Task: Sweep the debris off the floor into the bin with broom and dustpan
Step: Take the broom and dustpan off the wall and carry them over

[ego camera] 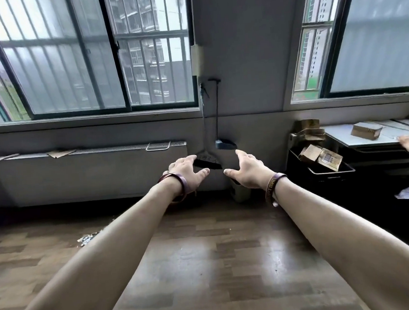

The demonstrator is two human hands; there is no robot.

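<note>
Head view: both hands' grips open, empty; black crate (320,171) holds cardboard boxes (321,155).

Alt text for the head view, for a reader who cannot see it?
Both bare hands, left hand and right hand, reach open toward a broom and dustpan hanging on the wall between two windows. Pale debris lies on the wooden floor, lower left.

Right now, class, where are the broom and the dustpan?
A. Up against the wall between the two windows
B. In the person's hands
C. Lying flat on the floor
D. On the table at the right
A: the broom and dustpan are up against the wall strip between the windows, and the left hand and right hand are open and empty.
</note>
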